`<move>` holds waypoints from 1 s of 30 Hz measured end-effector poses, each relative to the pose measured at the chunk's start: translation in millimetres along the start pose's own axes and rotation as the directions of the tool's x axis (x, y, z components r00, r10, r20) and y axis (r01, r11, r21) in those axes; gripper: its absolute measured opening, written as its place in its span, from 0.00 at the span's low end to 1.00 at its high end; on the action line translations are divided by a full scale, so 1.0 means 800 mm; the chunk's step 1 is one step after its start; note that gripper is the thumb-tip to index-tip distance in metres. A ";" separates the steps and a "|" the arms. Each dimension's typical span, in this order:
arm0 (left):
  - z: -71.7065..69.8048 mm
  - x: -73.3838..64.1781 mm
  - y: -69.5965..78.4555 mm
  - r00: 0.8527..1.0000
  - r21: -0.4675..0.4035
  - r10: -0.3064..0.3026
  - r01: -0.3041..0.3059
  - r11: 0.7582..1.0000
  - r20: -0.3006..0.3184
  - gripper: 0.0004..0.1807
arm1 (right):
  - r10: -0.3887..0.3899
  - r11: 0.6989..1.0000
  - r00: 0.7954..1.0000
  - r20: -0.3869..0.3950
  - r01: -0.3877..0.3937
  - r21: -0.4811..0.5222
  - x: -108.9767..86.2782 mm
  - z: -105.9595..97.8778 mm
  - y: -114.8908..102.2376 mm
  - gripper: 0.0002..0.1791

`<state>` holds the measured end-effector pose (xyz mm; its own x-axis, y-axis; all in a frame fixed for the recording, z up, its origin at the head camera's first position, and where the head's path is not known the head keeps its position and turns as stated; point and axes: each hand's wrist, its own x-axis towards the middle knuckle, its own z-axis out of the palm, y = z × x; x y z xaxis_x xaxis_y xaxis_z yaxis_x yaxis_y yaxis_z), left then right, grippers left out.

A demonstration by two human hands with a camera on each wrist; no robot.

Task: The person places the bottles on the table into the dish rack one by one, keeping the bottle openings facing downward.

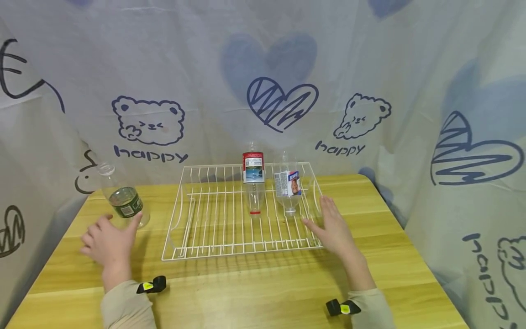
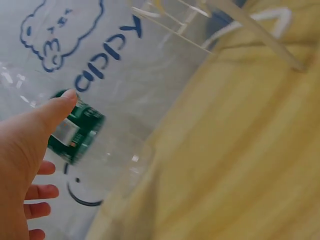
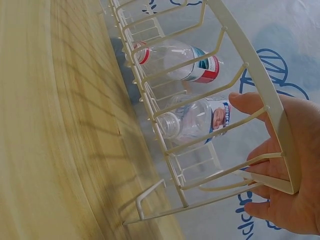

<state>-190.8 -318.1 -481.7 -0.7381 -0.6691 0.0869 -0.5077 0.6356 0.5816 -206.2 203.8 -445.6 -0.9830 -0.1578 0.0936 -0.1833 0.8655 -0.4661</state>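
Note:
My left hand [image 1: 110, 242] is beside a clear plastic bottle with a green label [image 1: 126, 202], which stands upright and capless on the table at the left. In the left wrist view the thumb overlaps the label [image 2: 80, 132], while the other fingers are spread apart. My right hand [image 1: 337, 228] is at the right side of a white wire dish rack [image 1: 246, 252], thumb over the inner side and fingers loosely outside. Inside the rack, two clear bottles are mouth down: one with a red and blue label [image 1: 253, 169], another with a white and blue label [image 1: 287, 183].
The wooden table [image 1: 246, 297] carries the rack at its middle. Behind it and along the sides hangs a pale curtain [image 1: 205, 68] printed with hearts and bears. Dark wrist straps [image 1: 152, 285] sit at both sleeves.

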 end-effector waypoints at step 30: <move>0.052 0.025 0.003 0.987 0.010 -0.108 0.108 0.994 0.118 0.66 | 0.019 1.000 1.000 -0.007 -0.019 0.005 -0.002 0.001 -0.002 0.51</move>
<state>-224.9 -314.3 -512.2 -0.7263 -0.6835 -0.0726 -0.5884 0.5636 0.5798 -204.4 201.9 -445.6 -0.9862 -0.1384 0.0909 -0.1650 0.8660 -0.4721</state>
